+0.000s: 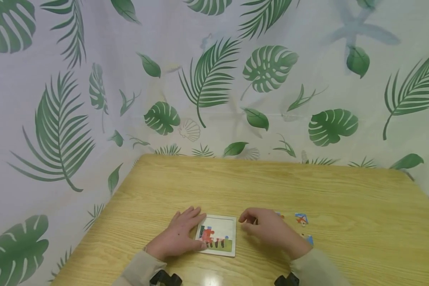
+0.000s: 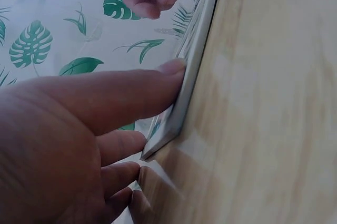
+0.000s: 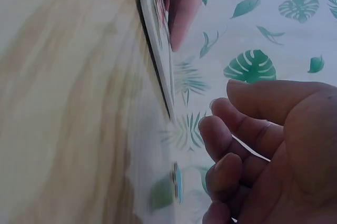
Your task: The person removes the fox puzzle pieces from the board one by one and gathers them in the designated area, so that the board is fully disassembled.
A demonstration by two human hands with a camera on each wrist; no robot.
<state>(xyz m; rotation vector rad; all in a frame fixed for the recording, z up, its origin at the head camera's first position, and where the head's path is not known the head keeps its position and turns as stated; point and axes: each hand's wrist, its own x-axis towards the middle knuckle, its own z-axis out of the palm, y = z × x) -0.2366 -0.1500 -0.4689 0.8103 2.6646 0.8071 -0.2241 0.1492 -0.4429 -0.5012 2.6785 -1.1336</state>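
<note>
A square jigsaw board [image 1: 234, 238] with a pale rim lies flat on the table, its lower part filled with pieces showing a red figure and green ground; the upper part is bare white. Against its left side rests my left hand [image 1: 176, 237], fingers stretched forward. The left thumb [image 2: 158, 84] presses the near rim in the left wrist view. Just right of the board my right hand [image 1: 271, 228] hovers with fingers loosely bent. Nothing shows between its thumb and fingertips [image 3: 215, 129] in the right wrist view.
Loose jigsaw pieces lie right of the board: a blue and orange one [image 1: 302, 218], another [image 1: 310, 239] beside the right wrist, and one [image 1: 280, 214] partly behind the right hand. The wooden table [image 1: 214, 182] meets a leaf-printed curtain [image 1: 214, 95] at the back and left.
</note>
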